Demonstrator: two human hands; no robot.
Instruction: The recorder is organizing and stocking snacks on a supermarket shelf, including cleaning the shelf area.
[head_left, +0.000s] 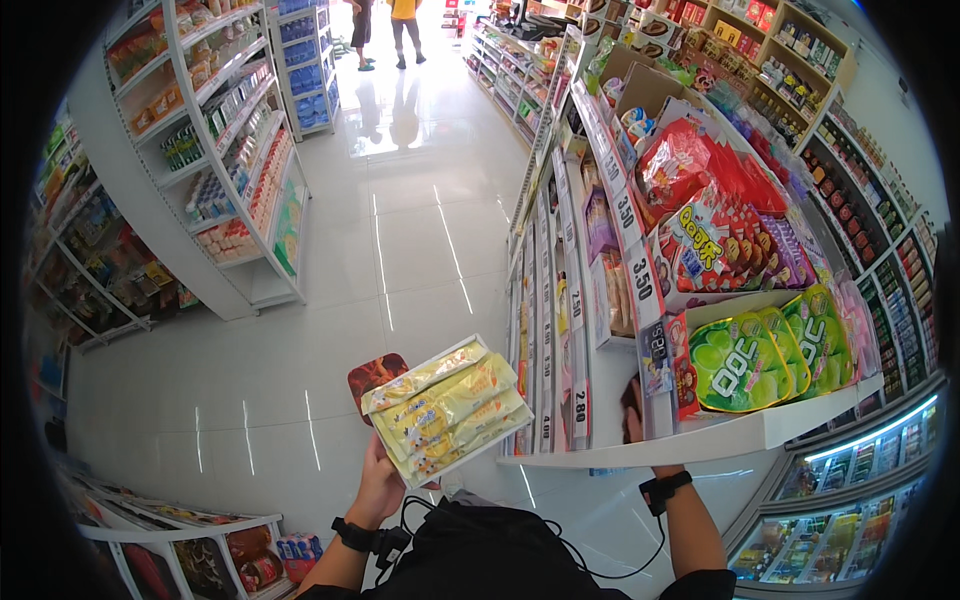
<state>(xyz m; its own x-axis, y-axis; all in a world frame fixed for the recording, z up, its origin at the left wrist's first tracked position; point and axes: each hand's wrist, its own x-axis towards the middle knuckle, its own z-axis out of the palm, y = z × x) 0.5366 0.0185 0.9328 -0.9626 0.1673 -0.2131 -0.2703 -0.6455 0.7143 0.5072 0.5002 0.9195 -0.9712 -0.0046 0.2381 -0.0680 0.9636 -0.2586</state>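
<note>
Held at its lower left edge by my left hand (384, 474) is an open display box of yellow snack packets (450, 409), above the floor to the left of the shelf rack. The box's red printed flap (375, 375) sticks out at its upper left. My right hand (631, 420) reaches under the top shelf's end, mostly hidden by the shelf edge; a dark item shows by the fingers, and whether it is held I cannot tell. On the top shelf above it stand a box of green candy pouches (742, 364) and red and patterned snack bags (697, 247).
The white shelf rack (690, 446) has price strips along its tiers. Another stocked rack (255, 225) stands at the upper left, a low rack (180, 534) at the lower left. Glass-fronted coolers (832, 517) are at the lower right. Two people (405, 30) stand near the bright far end.
</note>
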